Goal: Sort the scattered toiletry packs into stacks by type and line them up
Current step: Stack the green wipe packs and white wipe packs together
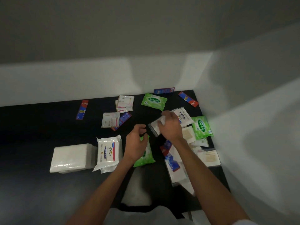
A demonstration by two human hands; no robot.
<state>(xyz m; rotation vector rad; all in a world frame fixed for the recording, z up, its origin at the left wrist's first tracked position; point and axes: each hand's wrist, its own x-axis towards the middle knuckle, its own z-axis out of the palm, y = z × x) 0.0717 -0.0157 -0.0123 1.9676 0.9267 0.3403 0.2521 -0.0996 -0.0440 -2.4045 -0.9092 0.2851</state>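
Fingers point(138, 127) hover and clutch above a matt black bench point(32, 143) as a person sorts toiletry packs by type. At lower left of the frame, a stack of plain white tissue packs point(71, 157) sits edge to edge with a stack of white Dove wipe packs point(108, 153). These look like two types already lined up. Above them, a red-and-blue Colgate sachet point(82, 109) and pale Dove sachets point(125, 103) lie loose and unsorted.

At centre, the left hand point(136, 143) hangs over a green Sanicare wipe pack point(146, 158). Its fingers are loosely curled and apart, gripping nothing, and whether it touches the pack cannot be told. The pack lies just right of the Dove stack, probably as the start of a third pile.

Just right of it, the right hand point(170, 127) has its fingers clamped round a white pack in clear wrap point(153, 127). It is probably bound for the tissue stack.

Toward the right edge, a second green Sanicare pack point(154, 101), a third green Sanicare pack point(202, 128), clear cotton-bud packs point(209, 157) and another Colgate sachet point(188, 99) overlap in a heap awaiting sorting.
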